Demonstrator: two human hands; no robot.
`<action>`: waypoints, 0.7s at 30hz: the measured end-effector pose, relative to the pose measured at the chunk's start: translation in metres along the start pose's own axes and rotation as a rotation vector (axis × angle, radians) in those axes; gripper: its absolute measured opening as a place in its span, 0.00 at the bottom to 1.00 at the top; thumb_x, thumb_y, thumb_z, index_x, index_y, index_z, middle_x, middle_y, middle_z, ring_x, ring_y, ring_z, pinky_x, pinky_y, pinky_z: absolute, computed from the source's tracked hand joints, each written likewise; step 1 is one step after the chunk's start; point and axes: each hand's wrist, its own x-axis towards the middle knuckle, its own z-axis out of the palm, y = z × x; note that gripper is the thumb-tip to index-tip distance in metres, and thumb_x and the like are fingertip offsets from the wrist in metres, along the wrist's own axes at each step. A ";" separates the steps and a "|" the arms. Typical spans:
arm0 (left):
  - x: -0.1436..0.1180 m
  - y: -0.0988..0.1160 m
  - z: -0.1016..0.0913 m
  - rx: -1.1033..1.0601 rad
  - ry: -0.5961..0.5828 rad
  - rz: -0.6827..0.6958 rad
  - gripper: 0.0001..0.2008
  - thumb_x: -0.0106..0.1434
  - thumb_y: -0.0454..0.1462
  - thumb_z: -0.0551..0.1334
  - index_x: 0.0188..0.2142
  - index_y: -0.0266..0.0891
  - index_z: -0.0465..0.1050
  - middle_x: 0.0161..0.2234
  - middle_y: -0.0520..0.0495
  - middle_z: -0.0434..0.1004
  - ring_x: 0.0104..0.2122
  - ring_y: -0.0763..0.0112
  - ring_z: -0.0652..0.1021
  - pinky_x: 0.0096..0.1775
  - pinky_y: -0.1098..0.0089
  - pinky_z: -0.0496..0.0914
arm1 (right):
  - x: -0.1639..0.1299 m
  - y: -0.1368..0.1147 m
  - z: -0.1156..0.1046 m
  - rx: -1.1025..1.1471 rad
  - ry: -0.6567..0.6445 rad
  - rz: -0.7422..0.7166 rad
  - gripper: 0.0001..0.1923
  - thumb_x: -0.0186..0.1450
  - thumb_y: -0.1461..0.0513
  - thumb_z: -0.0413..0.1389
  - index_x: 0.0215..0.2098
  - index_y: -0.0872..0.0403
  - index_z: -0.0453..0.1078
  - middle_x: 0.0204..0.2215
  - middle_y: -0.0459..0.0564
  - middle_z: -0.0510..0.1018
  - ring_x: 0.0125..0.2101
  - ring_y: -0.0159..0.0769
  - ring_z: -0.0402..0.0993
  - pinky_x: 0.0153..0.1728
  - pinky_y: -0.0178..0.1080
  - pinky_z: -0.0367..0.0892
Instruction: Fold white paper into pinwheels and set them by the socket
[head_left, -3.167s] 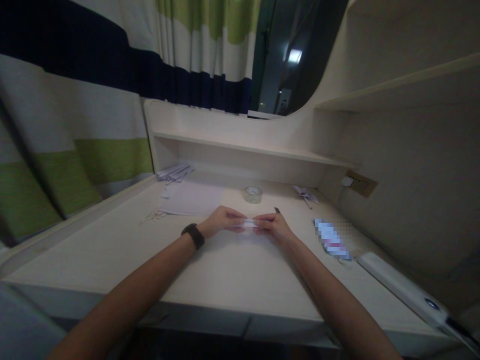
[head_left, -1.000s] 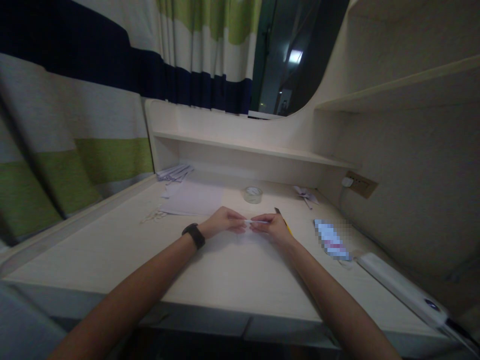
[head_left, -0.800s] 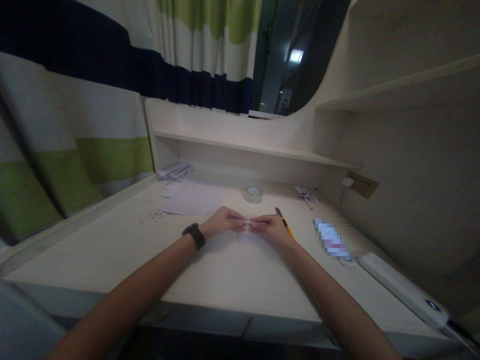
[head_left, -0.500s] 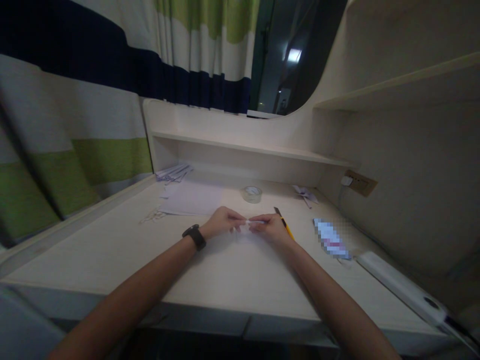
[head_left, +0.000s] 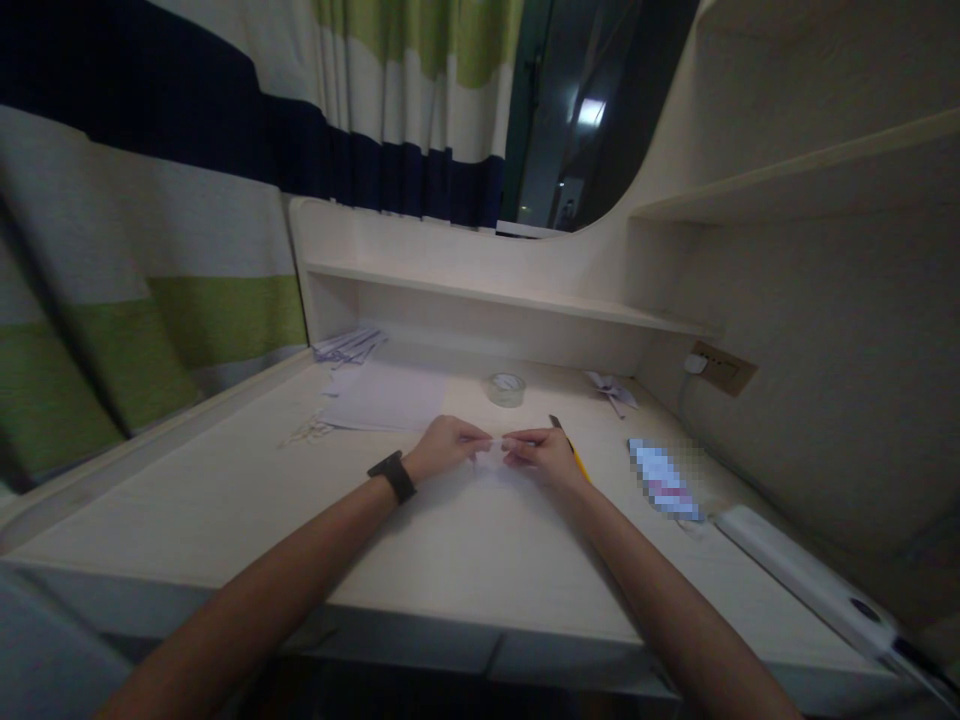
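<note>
- Tabletop [head_left: 465, 560] stretches beneath both hands.
- Left hand [head_left: 444, 447] and right hand [head_left: 551, 458] nearly meet, pinching a white piece [head_left: 496, 442] between them.
- Yellow cutter [head_left: 576, 458] lies beside the right hand, more exposed than three seconds ago, partly hidden.
- White piece shows less length than then, suggesting re-gripping; its ends and folds are indistinct.

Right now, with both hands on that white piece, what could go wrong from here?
The right hand is right beside the cutter, so a shift that way might knock it or nick the skin. The white piece is small and pinched only at the fingertips, so it could slip or crease. The left hand is close to the sheets and might drag them.
</note>
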 end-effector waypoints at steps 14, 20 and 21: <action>-0.006 0.011 0.015 0.555 -0.036 0.205 0.09 0.66 0.33 0.51 0.37 0.37 0.70 0.33 0.45 0.76 0.32 0.67 0.76 0.34 0.71 0.65 | -0.004 -0.010 0.008 -0.064 0.060 -0.034 0.19 0.44 0.55 0.67 0.30 0.59 0.78 0.20 0.52 0.79 0.20 0.36 0.76 0.26 0.39 0.73; -0.007 0.011 0.010 0.590 -0.030 0.196 0.07 0.66 0.34 0.52 0.36 0.38 0.68 0.32 0.46 0.75 0.31 0.67 0.75 0.32 0.72 0.65 | -0.004 -0.010 0.006 0.014 0.029 -0.033 0.20 0.42 0.55 0.69 0.28 0.60 0.78 0.22 0.53 0.80 0.22 0.37 0.77 0.29 0.40 0.74; -0.007 0.012 0.010 0.577 -0.045 0.190 0.07 0.65 0.33 0.52 0.36 0.38 0.68 0.31 0.47 0.75 0.31 0.68 0.75 0.32 0.72 0.64 | -0.004 -0.009 0.005 0.007 0.018 -0.040 0.20 0.42 0.54 0.68 0.28 0.60 0.78 0.22 0.53 0.80 0.22 0.38 0.77 0.29 0.40 0.74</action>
